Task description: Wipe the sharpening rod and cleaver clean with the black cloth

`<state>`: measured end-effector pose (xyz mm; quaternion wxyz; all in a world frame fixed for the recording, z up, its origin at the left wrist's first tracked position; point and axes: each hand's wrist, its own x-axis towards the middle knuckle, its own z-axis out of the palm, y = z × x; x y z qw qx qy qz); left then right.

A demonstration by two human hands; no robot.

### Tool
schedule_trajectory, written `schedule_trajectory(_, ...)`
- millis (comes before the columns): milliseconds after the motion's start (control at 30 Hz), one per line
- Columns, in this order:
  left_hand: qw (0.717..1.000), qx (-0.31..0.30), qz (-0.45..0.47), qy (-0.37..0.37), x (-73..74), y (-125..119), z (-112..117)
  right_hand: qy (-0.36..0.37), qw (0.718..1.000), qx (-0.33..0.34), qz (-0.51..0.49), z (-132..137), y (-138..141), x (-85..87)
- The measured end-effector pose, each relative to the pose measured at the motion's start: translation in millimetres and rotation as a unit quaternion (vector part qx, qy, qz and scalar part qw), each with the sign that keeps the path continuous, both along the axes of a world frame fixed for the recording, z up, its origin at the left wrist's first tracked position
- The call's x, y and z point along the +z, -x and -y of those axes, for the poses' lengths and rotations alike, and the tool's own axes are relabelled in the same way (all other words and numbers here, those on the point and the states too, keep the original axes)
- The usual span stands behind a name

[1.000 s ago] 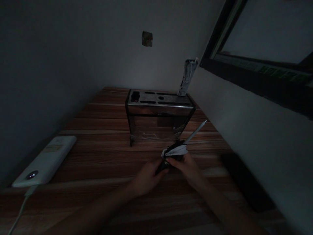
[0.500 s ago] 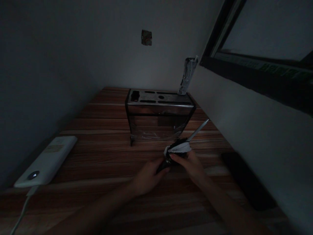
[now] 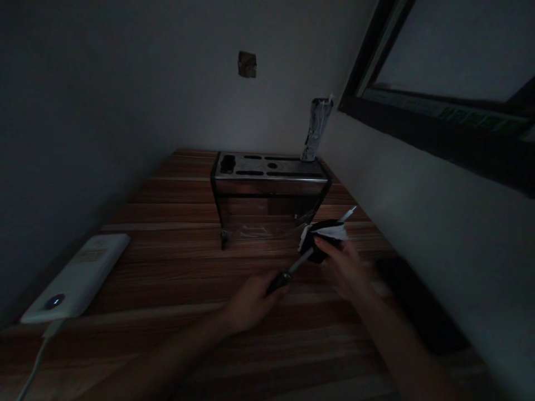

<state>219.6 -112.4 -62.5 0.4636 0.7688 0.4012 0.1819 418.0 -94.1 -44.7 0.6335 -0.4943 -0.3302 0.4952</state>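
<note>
My left hand is closed round the dark handle of a long thin metal rod tool, which points up and to the right. Its exact kind is too dim to make out. A black and white cloth is wrapped round the rod's far part, and the bright tip sticks out beyond it. Pinching the cloth is my right hand, thumb on its near side. Just behind stands a slotted metal knife rack with clear plastic along its lower part. An upright item with a plastic-wrapped handle sits at the rack's right end.
On the left of the wood-grain table lies a white power bank with a cable. A flat dark object lies at the right by the wall. Above it juts a dark window frame.
My right hand and the cloth have slid up the rod, away from the handle, baring a stretch of metal between. My left hand has stayed nearly still on the handle.
</note>
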Motion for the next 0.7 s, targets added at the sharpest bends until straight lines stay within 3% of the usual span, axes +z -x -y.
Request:
schedule_trajectory(167,1.0,-0.011,-0.018,-0.007,3.4,-0.1,0.2,-0.015,0.995,-0.096,-0.031,-7.6,-12.9,9.6)
schedule_trajectory(400,0.998,-0.033,-0.043,-0.026,6.1,0.6,1.7,-0.093,0.978,-0.18,-0.055,-16.2,-40.4,17.5)
schedule_trajectory(567,0.997,-0.04,-0.055,-0.036,3.4,1.0,2.5,-0.145,0.967,-0.202,-0.054,-18.8,-51.3,18.8)
schedule_trajectory(700,0.997,-0.04,-0.056,-0.034,1.7,1.0,2.5,-0.133,0.971,-0.185,-0.075,-19.3,-49.1,19.0)
